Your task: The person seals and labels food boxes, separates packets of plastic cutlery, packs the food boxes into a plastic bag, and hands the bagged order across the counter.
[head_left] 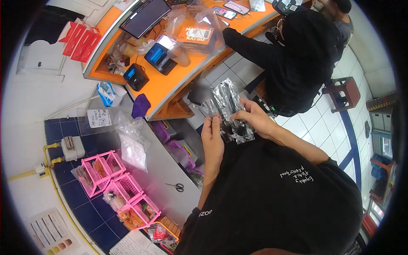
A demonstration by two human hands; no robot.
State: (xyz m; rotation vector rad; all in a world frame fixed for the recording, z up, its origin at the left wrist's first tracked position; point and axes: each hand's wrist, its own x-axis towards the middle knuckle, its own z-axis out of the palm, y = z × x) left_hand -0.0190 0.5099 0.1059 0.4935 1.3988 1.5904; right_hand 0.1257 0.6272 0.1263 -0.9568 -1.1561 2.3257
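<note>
My left hand [213, 138] pinches the near left edge of several crinkly clear plastic packets [229, 102] with long, thin black things inside. The kind of those black things is hard to make out. From the other side my right hand [257, 120] is closed on the same packets, its thumb across the plastic. Both hands hold the bundle up in front of my black shirt [280, 195], close together.
To the left, a grey counter carries scissors [175, 187], a white plastic bag [134, 153] and pink baskets [98, 180] of packets. Ahead, the orange counter [191, 74] holds small printers [159, 58] and a bagged box [196, 36]. A person in black [293, 59] stands beside it, near a red stool [343, 93].
</note>
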